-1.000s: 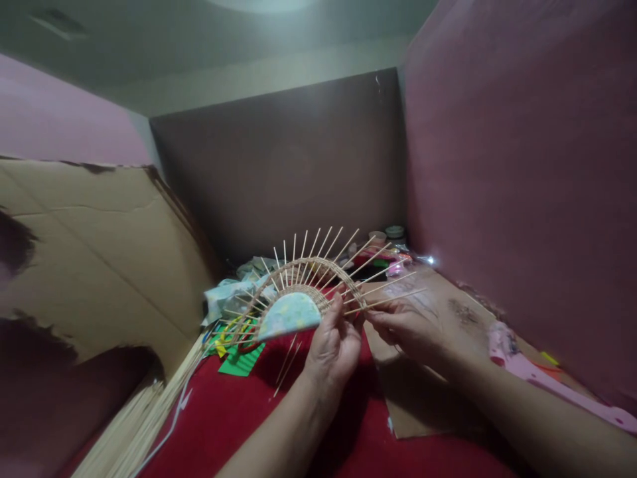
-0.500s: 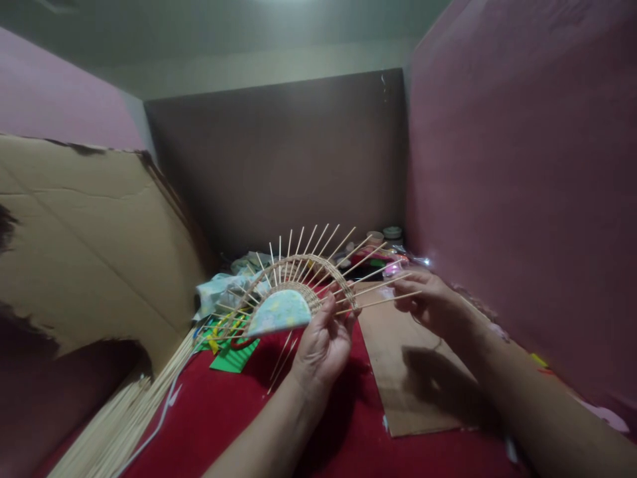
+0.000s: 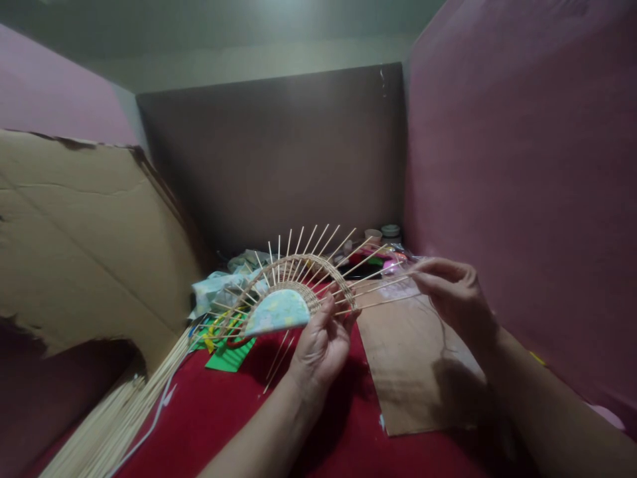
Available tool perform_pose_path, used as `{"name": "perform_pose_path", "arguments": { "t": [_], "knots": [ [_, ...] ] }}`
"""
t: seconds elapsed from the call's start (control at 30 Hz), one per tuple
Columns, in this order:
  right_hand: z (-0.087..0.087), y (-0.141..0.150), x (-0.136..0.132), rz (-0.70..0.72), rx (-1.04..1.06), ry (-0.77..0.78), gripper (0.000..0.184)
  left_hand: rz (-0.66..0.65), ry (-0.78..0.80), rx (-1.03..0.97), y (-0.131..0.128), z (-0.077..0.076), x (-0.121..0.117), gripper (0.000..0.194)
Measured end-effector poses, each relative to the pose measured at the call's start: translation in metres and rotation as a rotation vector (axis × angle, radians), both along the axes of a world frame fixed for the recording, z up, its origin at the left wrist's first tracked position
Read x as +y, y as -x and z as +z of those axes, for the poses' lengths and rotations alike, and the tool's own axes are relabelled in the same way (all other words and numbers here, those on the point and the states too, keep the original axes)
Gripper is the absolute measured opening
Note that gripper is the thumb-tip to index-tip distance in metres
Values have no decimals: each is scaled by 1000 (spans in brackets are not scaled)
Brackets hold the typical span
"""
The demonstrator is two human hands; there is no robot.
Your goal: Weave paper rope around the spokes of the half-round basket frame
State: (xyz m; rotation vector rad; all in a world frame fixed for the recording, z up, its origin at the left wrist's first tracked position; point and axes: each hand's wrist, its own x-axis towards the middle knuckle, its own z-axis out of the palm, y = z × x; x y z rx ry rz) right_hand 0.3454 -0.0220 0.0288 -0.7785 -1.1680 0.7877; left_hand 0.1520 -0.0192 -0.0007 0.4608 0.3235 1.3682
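My left hand (image 3: 323, 345) is closed around the right end of a half-round woven fan (image 3: 326, 260), thumb in front. The fan has a pale blue patterned half-disc (image 3: 279, 312) at its base, a woven band around it and a second woven arc further out. Thin bare sticks (image 3: 348, 239) spread from it like rays. To the right, my right hand (image 3: 450, 285) is closed in a pinch near the tips of the rightmost sticks. A thin strand (image 3: 444, 328) seems to hang from its fingers; the pinched part is hidden.
A cardboard sheet (image 3: 398, 372) lies on the red cloth (image 3: 199, 411). At left are a bundle of long thin sticks (image 3: 114, 411), a green sheet (image 3: 231, 355) and blue patterned fabric (image 3: 213, 292). Small tubs (image 3: 391, 231) stand at the back. Pink walls (image 3: 522, 186) flank the space.
My right hand has moved a little right and up, away from the fan, with its fingers now pinched at the stick tips. My left hand and the fan stay nearly still.
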Motion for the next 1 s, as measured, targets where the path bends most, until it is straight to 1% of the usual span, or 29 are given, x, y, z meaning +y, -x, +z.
{"name": "perform_pose_path", "arguments": {
  "t": [0.07,0.17,0.27,0.33,0.4,0.47,0.5,0.57,0.63,0.67,0.7,0.77,0.83,0.9,0.93,1.0],
  "knots": [
    [1,-4,-1,17,-49,2,4,-5,-7,0,1,0,1,20],
    [2,-9,3,108,-65,69,7,-10,-20,10,1,1,0,22],
    [2,-12,10,232,28,155,13,-17,-37,15,1,5,-2,25],
    [-1,-14,14,342,89,221,17,-22,-41,15,1,8,-3,26],
    [-6,-14,17,464,83,295,19,-20,-37,19,3,12,-5,26],
    [-9,-11,19,554,-36,383,16,-12,-29,28,4,16,-6,27],
    [-11,-9,19,557,-141,423,14,-10,-28,33,4,17,-7,28],
    [-12,-3,18,489,-396,479,10,-15,-41,32,4,16,-8,28],
    [-13,5,16,404,-616,460,8,-29,-56,27,3,15,-8,28],
    [-13,8,15,390,-690,436,9,-36,-59,22,2,13,-8,28],
    [-14,11,14,396,-739,405,10,-42,-58,17,1,13,-8,28],
    [-14,16,10,411,-771,302,11,-43,-55,6,1,12,-8,27],
    [-14,20,6,390,-715,160,21,-43,-62,3,0,12,-9,27],
    [-12,24,0,406,-582,48,35,-51,-75,10,-1,13,-10,27],
    [-11,26,-2,453,-501,35,38,-54,-82,11,-1,14,-10,27],
    [-12,30,-6,520,-320,69,32,-49,-80,14,-3,14,-11,27]
  ]
}}
